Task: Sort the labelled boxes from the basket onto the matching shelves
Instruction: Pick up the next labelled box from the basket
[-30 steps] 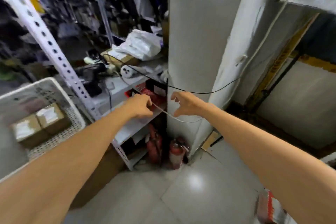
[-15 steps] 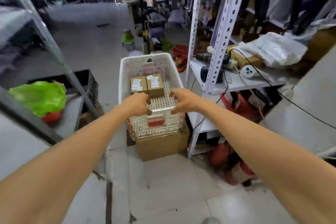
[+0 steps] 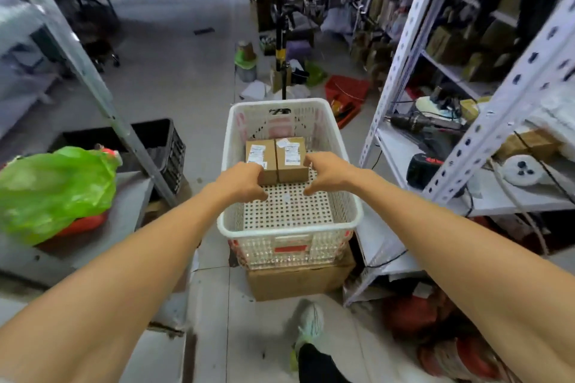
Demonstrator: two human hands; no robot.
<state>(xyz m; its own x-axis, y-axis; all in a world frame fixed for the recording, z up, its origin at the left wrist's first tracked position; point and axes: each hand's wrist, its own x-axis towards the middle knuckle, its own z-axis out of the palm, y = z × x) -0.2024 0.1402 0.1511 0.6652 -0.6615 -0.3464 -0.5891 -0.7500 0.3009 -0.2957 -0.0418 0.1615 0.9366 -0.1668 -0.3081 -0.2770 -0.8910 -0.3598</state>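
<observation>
Two labelled boxes (image 3: 276, 159) sit side by side mid-basket (image 3: 354, 211). I see left hand (image 3: 244, 182) curled at left box edge, right hand (image 3: 326, 169) spread, touching right box; neither clamped. Perforated floor bare nearside.

Even, soft overhead light, faint shadows, motion-blurred edges, wide-angle bending at the sides.

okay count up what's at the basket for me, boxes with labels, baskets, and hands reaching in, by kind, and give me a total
Labelled cardboard boxes in the basket: 2, the left box and the right box, side by side
White basket: 1
Hands reaching in: 2, the left hand and the right hand, neither with a grip on a box yet
Total: 5
</observation>
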